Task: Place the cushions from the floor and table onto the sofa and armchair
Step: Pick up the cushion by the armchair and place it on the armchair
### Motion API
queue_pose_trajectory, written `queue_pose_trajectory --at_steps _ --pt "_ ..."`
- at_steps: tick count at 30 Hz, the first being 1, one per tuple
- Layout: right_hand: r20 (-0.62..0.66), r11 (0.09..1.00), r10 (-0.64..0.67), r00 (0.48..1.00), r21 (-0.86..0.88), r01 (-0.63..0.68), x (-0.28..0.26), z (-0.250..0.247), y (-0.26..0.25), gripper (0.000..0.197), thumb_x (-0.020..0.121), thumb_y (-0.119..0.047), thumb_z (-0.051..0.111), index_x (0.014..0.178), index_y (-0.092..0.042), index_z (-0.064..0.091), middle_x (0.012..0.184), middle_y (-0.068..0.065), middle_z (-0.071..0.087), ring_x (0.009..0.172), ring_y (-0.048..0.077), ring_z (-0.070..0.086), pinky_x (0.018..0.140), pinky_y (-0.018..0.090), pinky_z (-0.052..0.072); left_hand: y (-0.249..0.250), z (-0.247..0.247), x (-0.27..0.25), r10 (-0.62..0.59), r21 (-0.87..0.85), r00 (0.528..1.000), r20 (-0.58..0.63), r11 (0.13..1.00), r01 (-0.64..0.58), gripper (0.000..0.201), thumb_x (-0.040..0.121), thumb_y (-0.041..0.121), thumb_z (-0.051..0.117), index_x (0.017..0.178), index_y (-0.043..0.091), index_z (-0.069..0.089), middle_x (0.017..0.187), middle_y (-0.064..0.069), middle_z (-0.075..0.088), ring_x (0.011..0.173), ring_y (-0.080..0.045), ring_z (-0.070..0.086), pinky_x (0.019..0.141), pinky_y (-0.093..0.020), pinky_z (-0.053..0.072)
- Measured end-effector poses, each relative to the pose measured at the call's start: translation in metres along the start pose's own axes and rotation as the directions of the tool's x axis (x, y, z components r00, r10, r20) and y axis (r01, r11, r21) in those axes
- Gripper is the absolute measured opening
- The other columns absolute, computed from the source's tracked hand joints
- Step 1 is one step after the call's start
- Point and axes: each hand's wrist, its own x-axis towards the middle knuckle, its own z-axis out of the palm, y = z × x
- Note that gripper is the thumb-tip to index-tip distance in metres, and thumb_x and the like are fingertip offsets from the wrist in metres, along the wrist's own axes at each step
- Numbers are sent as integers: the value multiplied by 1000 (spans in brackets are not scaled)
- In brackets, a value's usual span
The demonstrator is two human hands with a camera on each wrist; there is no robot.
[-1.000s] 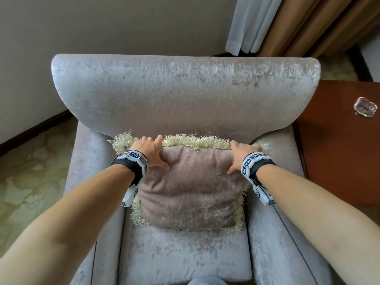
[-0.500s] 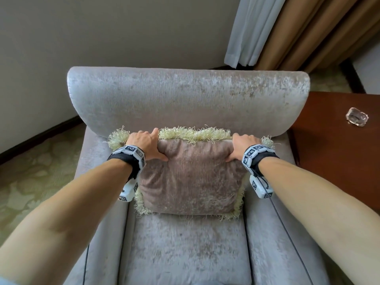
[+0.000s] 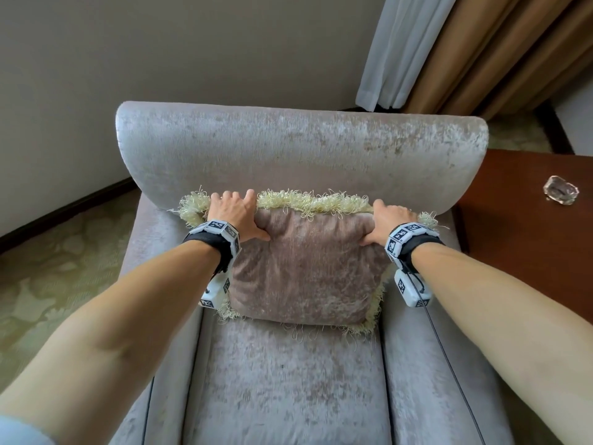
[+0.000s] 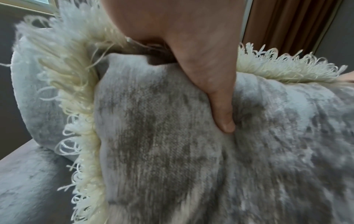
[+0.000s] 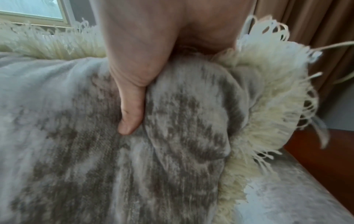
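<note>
fringed cushion point(image 3: 305, 271) stood on the armchair point(image 3: 301, 149) seat against its back, left hand point(image 3: 236, 216) grip clamped on its top left corner, right hand point(image 3: 390, 220) grip on the top right, thumbs pressing the front, wooden counter point(image 3: 526, 239) beyond the right grip

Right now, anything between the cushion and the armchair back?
Nothing visible. The cushion already stands on the armchair seat, leaning on the backrest. The left hand and right hand grip its top corners, thumbs on its front.
</note>
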Motion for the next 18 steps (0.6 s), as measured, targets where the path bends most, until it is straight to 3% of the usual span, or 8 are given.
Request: queue_pose_trajectory --at_steps 5,8,12,16,18 --pt "-73 999 22 997 48 -18 3 9 -6 81 75 -54 75 135 -15 37 138 14 43 130 34 37 102 57 34 1 9 -2 -74 -2 997 9 997 75 99 68 79 60 142 21 27 135 -11 45 128 -31 39 106 -54 26" --pt "-75 997 43 996 62 -38 4 12 -13 89 73 -60 73 140 -18 33 142 14 36 133 35 32 103 61 32 0 11 0 -106 -43 993 52 993 108 104 67 81 60 146 28 19 142 -8 37 135 -28 32 105 -66 21" --pt "-102 997 56 993 63 -50 5 21 -16 96 69 -67 71 142 -22 28 143 14 34 132 34 30 102 63 29 -1 11 0 -119 -80 990 72 989 125 106 64 82 62 146 31 16 147 -8 31 139 -28 26 105 -72 20" --pt "-149 994 68 987 98 -53 4 25 -15 103 70 -64 74 147 -27 18 151 13 23 139 34 18 107 70 18 1 13 -8 -161 -133 982 95 976 173 116 64 85 59 152 36 0 161 -10 4 149 -29 1 107 -72 13" --pt "-156 989 74 985 141 -52 4 24 -16 107 69 -62 76 150 -29 14 155 14 15 144 36 9 106 73 12 2 12 -12 -193 -188 977 93 960 208 117 63 85 59 152 37 -1 162 -10 -5 149 -33 -5 107 -74 12"
